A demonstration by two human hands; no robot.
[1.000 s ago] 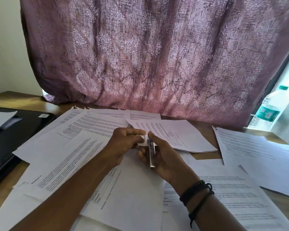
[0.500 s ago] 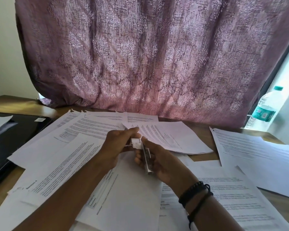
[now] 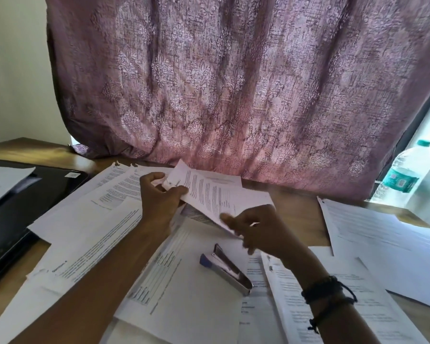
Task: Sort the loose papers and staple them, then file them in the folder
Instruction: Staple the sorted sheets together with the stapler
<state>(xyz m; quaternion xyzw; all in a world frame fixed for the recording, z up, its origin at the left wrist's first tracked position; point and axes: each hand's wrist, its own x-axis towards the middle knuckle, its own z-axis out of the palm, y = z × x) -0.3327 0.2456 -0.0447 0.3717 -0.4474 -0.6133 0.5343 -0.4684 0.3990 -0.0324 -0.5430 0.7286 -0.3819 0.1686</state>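
L hand (image 3: 159, 197) is pinching the far-left corner of a paper set (image 3: 216, 194), thumb + forefinger closed on it, other fingers curling in. R hand (image 3: 263, 229) is pinching the set's near edge, thumb on top, fingers curling under; it's blurred, so no finer detail. The set is hanging tilted betw. both hands, just above the table (image 3: 296, 209).

Stapler (image 3: 227, 270) is lying free on the sheets just below the R hand, touched by neither hand, blue end pointing left. Loose papers (image 3: 90, 219) are overlapping all over the desk, incl. under both forearms and across the stretch betw. the hands and the black folder (image 3: 15, 214). The folder is sitting at far left w/ a white sheet (image 3: 3, 181) lying on it.

Water bottle (image 3: 402, 175) is standing at far right by the window. Curtain (image 3: 233, 83) is hanging along the back, its hem touching the table. Black bands (image 3: 328, 294) are circling the R wrist.
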